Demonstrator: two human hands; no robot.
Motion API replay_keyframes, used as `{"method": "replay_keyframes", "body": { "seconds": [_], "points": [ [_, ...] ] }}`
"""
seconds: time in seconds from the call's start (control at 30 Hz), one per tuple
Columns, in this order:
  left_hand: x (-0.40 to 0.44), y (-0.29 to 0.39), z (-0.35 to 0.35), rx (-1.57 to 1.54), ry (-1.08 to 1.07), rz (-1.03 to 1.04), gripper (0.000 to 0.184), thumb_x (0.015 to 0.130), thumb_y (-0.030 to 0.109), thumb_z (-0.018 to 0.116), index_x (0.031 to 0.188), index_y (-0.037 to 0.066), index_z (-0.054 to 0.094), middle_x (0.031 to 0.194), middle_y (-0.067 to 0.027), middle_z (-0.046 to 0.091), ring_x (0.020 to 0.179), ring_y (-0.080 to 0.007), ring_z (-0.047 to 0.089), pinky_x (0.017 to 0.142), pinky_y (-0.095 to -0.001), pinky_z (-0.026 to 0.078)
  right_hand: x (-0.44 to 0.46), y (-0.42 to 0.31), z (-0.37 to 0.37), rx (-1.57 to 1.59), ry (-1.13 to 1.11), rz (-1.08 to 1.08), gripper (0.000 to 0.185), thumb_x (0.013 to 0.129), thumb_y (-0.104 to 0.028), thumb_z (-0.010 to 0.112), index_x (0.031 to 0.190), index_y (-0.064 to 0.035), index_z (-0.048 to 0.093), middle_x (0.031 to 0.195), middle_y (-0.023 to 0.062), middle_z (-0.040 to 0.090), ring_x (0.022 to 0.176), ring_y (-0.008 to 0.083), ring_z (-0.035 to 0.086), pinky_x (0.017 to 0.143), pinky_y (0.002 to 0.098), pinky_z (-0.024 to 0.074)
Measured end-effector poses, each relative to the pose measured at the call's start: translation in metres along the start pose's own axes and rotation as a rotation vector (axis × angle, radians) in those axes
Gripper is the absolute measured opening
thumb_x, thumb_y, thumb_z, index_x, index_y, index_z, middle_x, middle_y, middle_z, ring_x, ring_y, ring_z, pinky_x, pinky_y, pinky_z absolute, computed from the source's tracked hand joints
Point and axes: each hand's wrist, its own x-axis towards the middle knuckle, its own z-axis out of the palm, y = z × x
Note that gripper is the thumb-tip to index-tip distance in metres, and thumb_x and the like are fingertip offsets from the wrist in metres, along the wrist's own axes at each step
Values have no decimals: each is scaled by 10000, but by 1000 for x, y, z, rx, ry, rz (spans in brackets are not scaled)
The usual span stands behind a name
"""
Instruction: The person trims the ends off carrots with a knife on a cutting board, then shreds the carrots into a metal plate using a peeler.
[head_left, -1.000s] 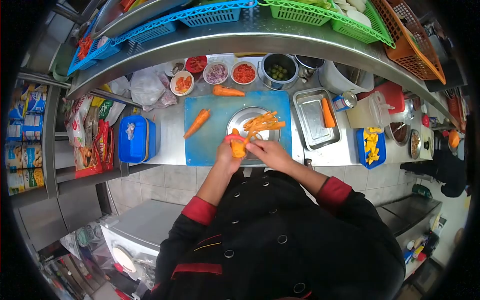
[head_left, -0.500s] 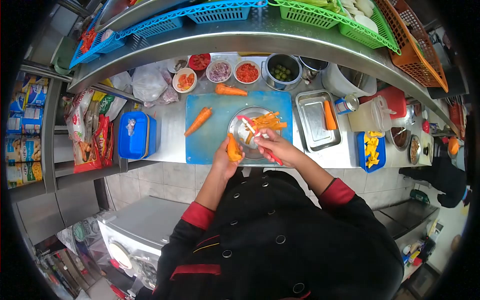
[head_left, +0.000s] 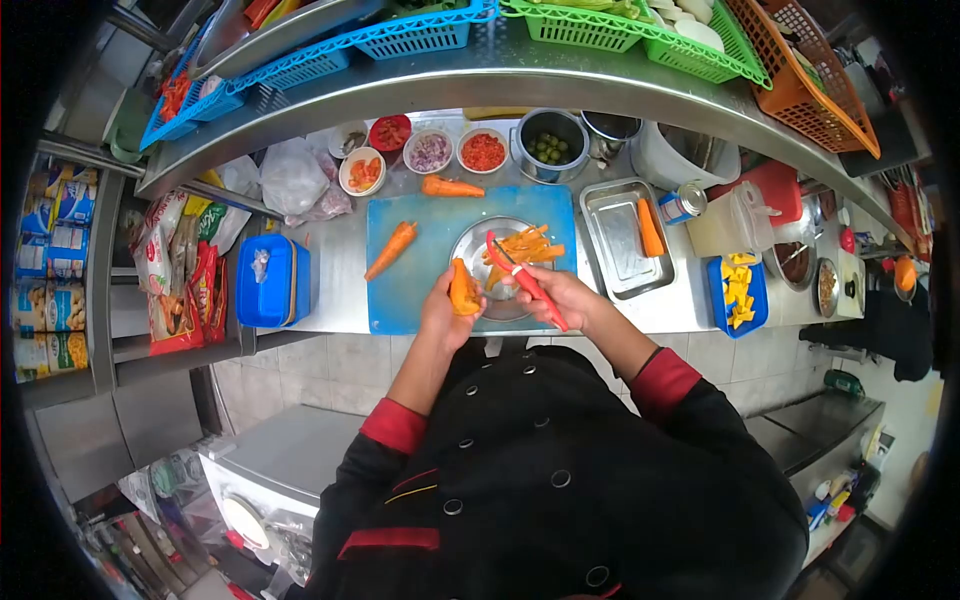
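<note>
My left hand [head_left: 438, 314] is closed around a thick orange carrot piece [head_left: 464, 289] over the near edge of the blue cutting board [head_left: 405, 295]. In my right hand [head_left: 567, 297] is a red-handled peeler [head_left: 538, 288], its head pointing up and left, apart from the carrot piece. Beneath and beyond both hands sits a round metal bowl [head_left: 463, 243] holding orange peelings [head_left: 525, 246]. A whole carrot [head_left: 391, 250] lies on the board's left side, and another carrot [head_left: 452, 187] lies at its far edge.
To the right are a metal tray [head_left: 603, 270] with an orange carrot [head_left: 650, 228] and a blue container of yellow pieces [head_left: 738, 295]. Small bowls of chopped vegetables [head_left: 430, 151] and a pot of green fruits [head_left: 550, 145] line the back. Overhead runs a steel shelf [head_left: 450, 88]. A blue tub [head_left: 268, 290] stands left.
The peeler has turned in my right hand, showing more of its red handle, and its head has moved off toward the right. The view has shifted slightly.
</note>
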Motion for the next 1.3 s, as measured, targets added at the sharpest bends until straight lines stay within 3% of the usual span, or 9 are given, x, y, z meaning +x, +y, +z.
{"method": "replay_keyframes", "body": {
  "seconds": [0.3,0.4,0.5,0.6,0.63,0.93,1.0,1.2,1.3],
  "points": [
    [2,-3,-3,-22,-23,-17,270,1039,359,474,1090,106,554,883,-50,608,794,-183,598,688,-362,518,-11,-1,15,64,-123,-56,432,1050,-391,502,1322,-62,570,810,20,576,536,71,515,455,218,439],
    [6,1,-1,16,-4,-19,315,1022,385,507,1079,85,584,899,-57,624,793,-174,602,708,-343,532,-4,-6,16,-322,203,-135,375,1028,-322,569,1299,-64,582,835,17,598,567,70,547,463,220,448],
    [-3,-1,-1,17,-11,-2,326,1014,394,526,1109,89,587,884,-52,614,782,-171,593,696,-339,524,-10,-3,10,-301,-22,-164,337,1008,-268,609,1278,-67,592,860,6,613,597,50,576,471,200,450],
    [-2,6,1,1,0,-20,334,1009,397,538,1137,93,588,874,-46,603,781,-167,588,697,-336,515,-17,5,18,-1430,506,-715,429,899,-191,695,1289,-54,582,904,124,645,802,259,670,702,348,540],
    [-2,5,-3,-2,-5,-1,334,1008,397,540,1138,94,590,874,-45,601,785,-166,587,703,-338,512,-27,5,32,-1382,521,-834,477,855,-143,704,1304,-65,564,971,176,611,898,363,637,803,417,519],
    [-4,3,-15,-41,19,11,322,1007,390,544,1144,104,599,904,-33,604,811,-166,588,723,-343,509,2,-1,44,-1430,653,-953,476,884,-120,655,1339,-114,515,1115,194,585,937,389,637,788,447,533],
    [-4,5,-11,-59,6,16,322,1006,391,545,1144,106,600,908,-31,605,812,-167,589,724,-343,510,28,-14,27,-1703,743,-189,445,887,-149,661,1310,-111,530,1109,211,637,969,393,652,797,458,536],
    [-9,6,-15,-63,-22,39,319,1019,398,516,1142,118,607,899,-13,607,814,-157,590,723,-341,501,17,2,38,-1495,648,-984,343,895,-212,658,1203,-81,582,1023,210,686,890,411,677,768,488,546],
    [-13,9,-16,-93,5,8,333,1023,405,502,1151,117,610,908,-10,613,820,-160,595,728,-344,502,27,10,21,-1388,619,-700,381,909,-265,664,1223,-71,570,1029,210,687,905,415,674,774,478,540]
  ]
}}
